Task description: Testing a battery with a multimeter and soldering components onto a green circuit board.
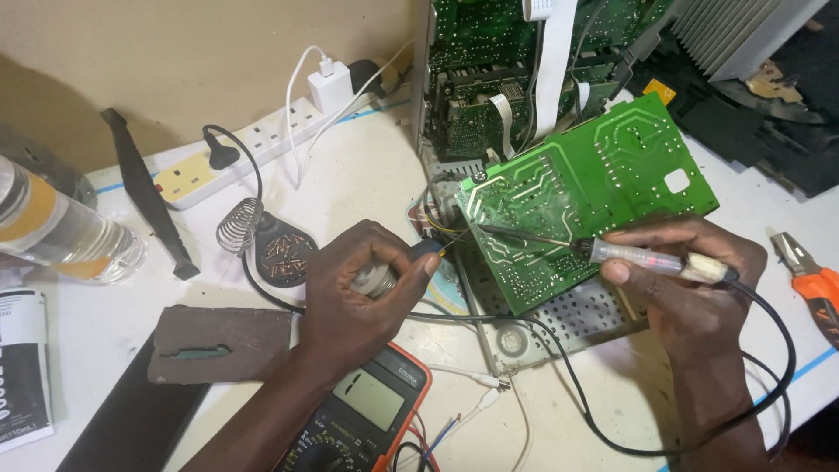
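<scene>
Near the tabletop's middle, a solder spool (pixel 377 281) is pinched by the left hand (pixel 354 288); a soldering iron (pixel 612 253) is gripped in the right hand's (pixel 690 280) closed fingers (pixel 616 271), tip on the green circuit board (pixel 585 188).

A white table (pixel 367 175) with thin blue tape lines carries everything. Along its back edge lies a white power strip (pixel 253 140) with a white charger (pixel 329 87) and a black plug (pixel 218 156) in it. Beside it lie a black pry tool (pixel 149 192) and a soldering iron stand (pixel 271 245) with a coiled holder. At the left lies a clear plastic bottle (pixel 61 232) on its side. A brown pad (pixel 218 343) and an orange-edged multimeter (pixel 367 411) sit near the front, orange-handled pliers (pixel 808 280) at the right, and a perforated metal chassis (pixel 568 319) in the middle
</scene>
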